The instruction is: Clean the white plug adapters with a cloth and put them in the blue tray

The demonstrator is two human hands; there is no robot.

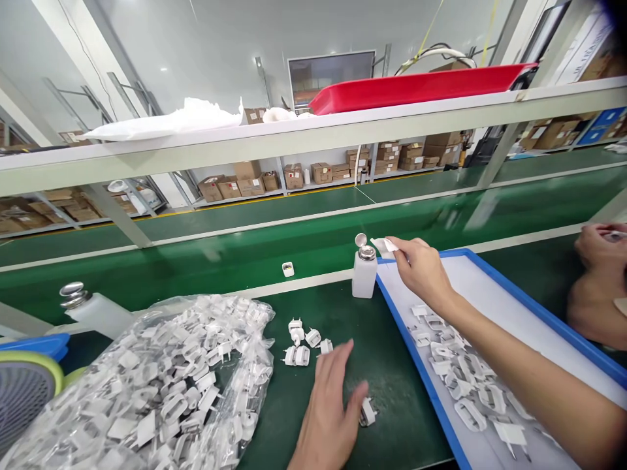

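My right hand (422, 271) pinches a small folded white wipe (384, 246) beside the metal top of a white pump dispenser bottle (364, 277). The bottle's round lid is tipped up. Low over the green table, my left hand (332, 408) has its thumb and fingers apart, and nothing shows in its grasp. A white plug adapter with metal pins (367, 413) lies by its thumb, partly hidden. Several more white plug adapters (296, 356) lie just beyond the fingertips. Under my right forearm, a blue-rimmed tray (411, 365) holds many white plug pieces.
A large clear bag of white plug pieces (171, 385) covers the left side. Behind it leans another dispenser bottle (98, 313). A single white piece (288, 269) sits on the green conveyor belt (235, 251). A shelf beam (294, 134) crosses above. A co-worker's hands (600, 261) are at the right edge.
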